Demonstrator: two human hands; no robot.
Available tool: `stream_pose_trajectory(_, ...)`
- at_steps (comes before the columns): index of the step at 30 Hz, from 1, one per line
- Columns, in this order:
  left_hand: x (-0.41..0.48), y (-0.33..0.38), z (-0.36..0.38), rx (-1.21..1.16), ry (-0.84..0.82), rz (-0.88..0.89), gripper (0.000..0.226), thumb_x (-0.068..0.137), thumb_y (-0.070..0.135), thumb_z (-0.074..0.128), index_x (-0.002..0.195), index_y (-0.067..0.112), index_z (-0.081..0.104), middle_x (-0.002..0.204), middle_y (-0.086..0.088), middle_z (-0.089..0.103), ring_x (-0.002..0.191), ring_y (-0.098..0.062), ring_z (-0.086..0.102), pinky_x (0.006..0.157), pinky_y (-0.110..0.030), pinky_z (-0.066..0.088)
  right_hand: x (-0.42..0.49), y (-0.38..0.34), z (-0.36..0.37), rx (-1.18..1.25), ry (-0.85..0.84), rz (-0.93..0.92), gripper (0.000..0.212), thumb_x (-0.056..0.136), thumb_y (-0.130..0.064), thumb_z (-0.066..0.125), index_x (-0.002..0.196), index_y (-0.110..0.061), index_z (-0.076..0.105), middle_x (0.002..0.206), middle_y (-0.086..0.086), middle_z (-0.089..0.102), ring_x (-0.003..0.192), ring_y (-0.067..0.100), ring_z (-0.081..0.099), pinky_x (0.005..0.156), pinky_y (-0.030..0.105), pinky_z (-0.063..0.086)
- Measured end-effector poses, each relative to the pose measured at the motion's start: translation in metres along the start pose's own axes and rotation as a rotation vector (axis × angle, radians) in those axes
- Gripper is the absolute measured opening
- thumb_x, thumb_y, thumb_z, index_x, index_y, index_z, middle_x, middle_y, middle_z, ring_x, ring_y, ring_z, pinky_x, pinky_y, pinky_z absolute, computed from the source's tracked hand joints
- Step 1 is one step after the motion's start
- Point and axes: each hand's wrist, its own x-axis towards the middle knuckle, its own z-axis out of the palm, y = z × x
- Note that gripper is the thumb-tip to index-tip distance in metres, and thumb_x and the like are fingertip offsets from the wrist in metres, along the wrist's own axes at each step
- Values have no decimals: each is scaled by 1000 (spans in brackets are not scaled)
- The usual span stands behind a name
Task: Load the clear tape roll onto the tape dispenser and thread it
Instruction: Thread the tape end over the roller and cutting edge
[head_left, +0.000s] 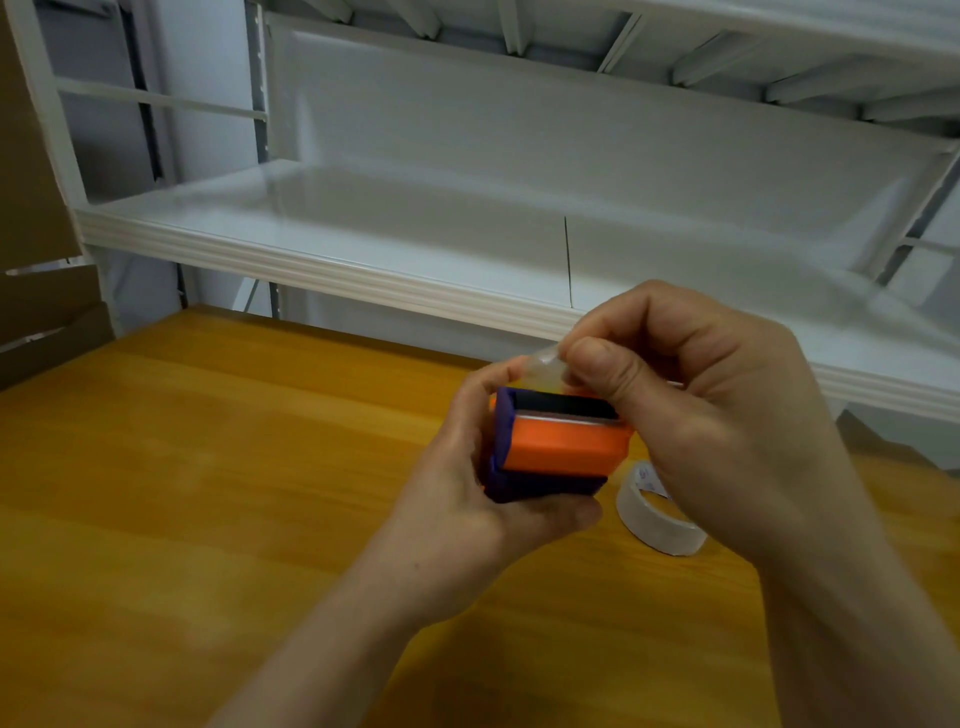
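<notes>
Clear tape end (543, 366) is pinched by the right hand (727, 415) just above the orange-and-purple tape dispenser (556, 449), which the left hand (467, 499) grips above the tabletop (208, 467). The sticky end could fold onto itself or cling to a finger, or snag at the dark slot. A whitish roll (660, 512) lies nearby; its inner print is unreadable.

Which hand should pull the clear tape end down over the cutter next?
Right. The right hand already pinches the clear tape end above the orange and purple plastic tape dispenser; the left hand is occupied gripping the dispenser body.
</notes>
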Motion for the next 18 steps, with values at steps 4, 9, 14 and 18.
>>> stream_pose_trajectory(4,-1,-2,2,-19,-24,-62,58,71,10,86,116,33,58,93,8,72,83,-15,73,71,-39,64,0,0,9,-48,85,-15,8,93,-30,62,87,-30,67,89,-14,71,87,8,68,70,21,55)
stream_pose_trajectory(9,-1,-3,0,-34,-51,-107,54,73,11,84,115,32,59,103,-7,71,91,-25,73,76,-41,63,1,3,11,-10,99,24,11,96,-25,63,87,-28,69,88,-11,72,85,11,69,70,26,57)
stream_pose_trajectory(14,-1,-6,-2,-27,-70,-147,54,73,16,84,116,36,58,103,-5,70,93,-24,73,75,-37,64,0,0,5,106,17,81,22,98,-22,58,82,-27,72,83,-10,75,82,9,72,67,18,57)
stream_pose_trajectory(18,-1,-9,-2,-32,-58,-199,57,71,34,83,122,34,59,112,-2,74,100,-22,73,81,-33,61,1,4,3,75,3,100,21,97,-25,59,83,-27,74,83,-7,75,82,11,71,68,23,60)
